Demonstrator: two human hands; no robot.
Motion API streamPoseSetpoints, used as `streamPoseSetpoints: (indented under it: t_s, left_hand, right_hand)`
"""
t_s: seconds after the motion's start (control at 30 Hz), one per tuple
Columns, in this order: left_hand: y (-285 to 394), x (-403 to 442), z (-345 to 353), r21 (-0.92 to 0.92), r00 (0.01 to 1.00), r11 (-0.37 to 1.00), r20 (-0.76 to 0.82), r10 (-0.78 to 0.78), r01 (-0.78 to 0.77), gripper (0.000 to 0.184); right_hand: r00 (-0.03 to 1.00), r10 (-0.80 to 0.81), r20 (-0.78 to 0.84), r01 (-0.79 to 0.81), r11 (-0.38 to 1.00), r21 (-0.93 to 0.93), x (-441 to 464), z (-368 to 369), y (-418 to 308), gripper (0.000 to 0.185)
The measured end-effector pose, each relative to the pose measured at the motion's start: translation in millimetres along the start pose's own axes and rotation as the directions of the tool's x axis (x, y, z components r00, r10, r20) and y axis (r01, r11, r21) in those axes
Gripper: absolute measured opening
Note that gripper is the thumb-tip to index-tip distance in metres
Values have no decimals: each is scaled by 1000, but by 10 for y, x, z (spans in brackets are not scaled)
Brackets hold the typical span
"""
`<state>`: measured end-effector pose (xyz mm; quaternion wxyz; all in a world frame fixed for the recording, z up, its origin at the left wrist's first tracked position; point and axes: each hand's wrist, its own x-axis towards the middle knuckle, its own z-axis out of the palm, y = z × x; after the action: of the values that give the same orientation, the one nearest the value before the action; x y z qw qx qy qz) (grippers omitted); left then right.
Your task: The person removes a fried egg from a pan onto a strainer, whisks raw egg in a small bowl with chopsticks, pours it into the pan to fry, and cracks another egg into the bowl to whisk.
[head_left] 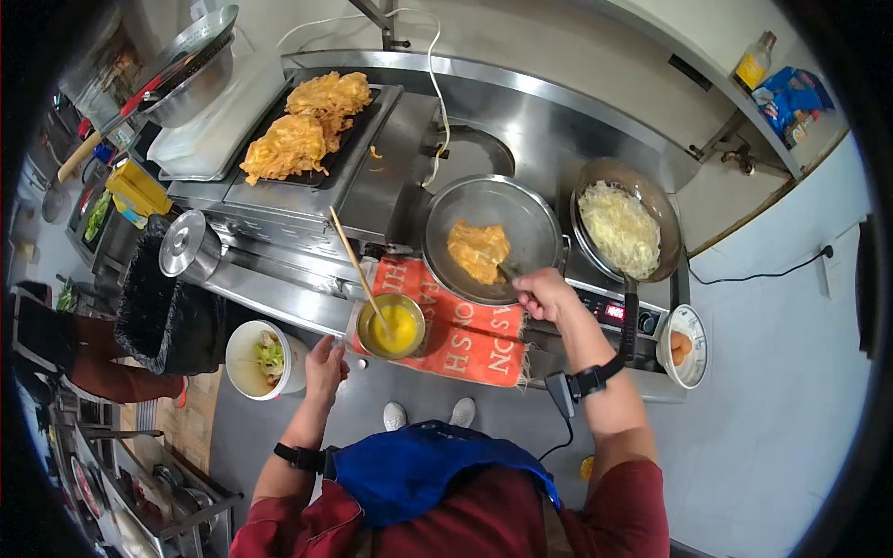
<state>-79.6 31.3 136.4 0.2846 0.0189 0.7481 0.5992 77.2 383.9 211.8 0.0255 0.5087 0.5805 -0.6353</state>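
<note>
My right hand (547, 293) is closed at the near right rim of a wide metal pan (535, 209). It grips a short metal utensil (506, 272), whose far end reaches the golden fried piece (478, 251) in the pan; its exact kind is not clear. My left hand (326, 365) hangs just left of a metal bowl (364, 337), fingers curled, with nothing visible in them. Yellow beaten egg (394, 327) fills the bowl's bottom, and a wooden stick (355, 253) leans out of it. Beneath the bowl and pan edge lies an orange lettered towel (474, 339).
Fried pieces (307, 126) rest on a black tray at the back left. A second pan (595, 172) with pale shreds (619, 228) sits at right, beside an egg bowl (704, 346). On the left are a white bucket (240, 379), a black-lined bin (167, 316) and another person's leg (116, 358).
</note>
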Motion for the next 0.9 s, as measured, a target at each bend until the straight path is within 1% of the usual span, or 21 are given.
streamPoseSetpoints:
  t_s: [0.07,0.1,0.13,0.2,0.27,0.3,0.33,0.37,0.4,0.47,0.53,0.57,0.63,0.67,0.7,0.77,0.8,0.87,0.9]
  left_hand:
    - [-191,-2,-36,52,999,998,-9,-35,35,44]
    - [-248,-40,-42,53,999,998,-19,-33,34,44]
    - [-304,-87,-48,20,996,998,-59,-64,65,42]
    - [-385,-191,-83,-19,988,995,-114,-101,100,40]
    - [-436,-279,-126,27,982,995,-164,-95,100,36]
    - [-478,-306,-143,21,980,995,-176,-92,97,36]
    - [-536,-314,-157,20,973,991,-197,-123,129,35]
    - [-565,-312,-160,17,965,987,-215,-153,161,34]
    - [-593,-298,-171,11,964,987,-220,-152,159,34]
    - [-654,-265,-196,31,966,983,-195,-169,179,36]
    - [-705,-179,-223,30,972,983,-162,-173,180,37]
    - [-735,-123,-236,33,976,984,-135,-171,177,38]
    - [-827,38,-278,19,978,984,-119,-173,177,39]
    - [-809,109,-325,11,978,984,-116,-174,176,40]
    - [-788,171,-391,11,979,984,-106,-174,176,40]
    - [-719,316,-503,130,984,977,-71,-162,170,39]
    - [-702,399,-573,120,986,979,-68,-156,163,39]
    - [-723,577,-763,144,990,980,-47,-135,141,38]
    - [-766,666,-858,146,995,984,-29,-100,103,38]
  right_hand:
    - [971,102,217,-158,953,259,193,-68,-57,8]
    - [969,90,228,-156,944,291,115,-110,-161,6]
    - [967,88,239,-156,945,286,41,-174,-224,6]
    - [941,-87,328,-67,900,430,-92,-348,-302,8]
    - [927,-185,326,7,879,477,-234,-484,-374,12]
    - [921,-201,334,6,864,503,-262,-550,-412,13]
    - [915,-216,339,5,849,528,-277,-608,-455,13]
    - [912,-221,346,8,853,522,-300,-654,-505,13]
    - [912,-209,353,-14,844,536,-324,-688,-542,14]
    - [916,-191,353,-36,837,546,-337,-701,-554,14]
    - [916,-157,369,-110,786,608,-334,-680,-528,17]
    - [921,-154,358,-104,788,607,-327,-653,-495,17]
    - [911,-127,393,-187,721,667,-297,-561,-406,20]
    - [915,-130,382,-178,720,670,-299,-498,-371,20]
    - [917,-141,373,-178,692,699,-315,-428,-330,20]
    - [923,-134,360,-190,655,731,-390,-280,-317,20]
    - [924,-140,356,-180,662,728,-439,-220,-320,20]
    - [950,-138,281,-134,633,763,-502,-89,-318,19]
    - [962,-119,245,-110,653,749,-552,-29,-356,18]
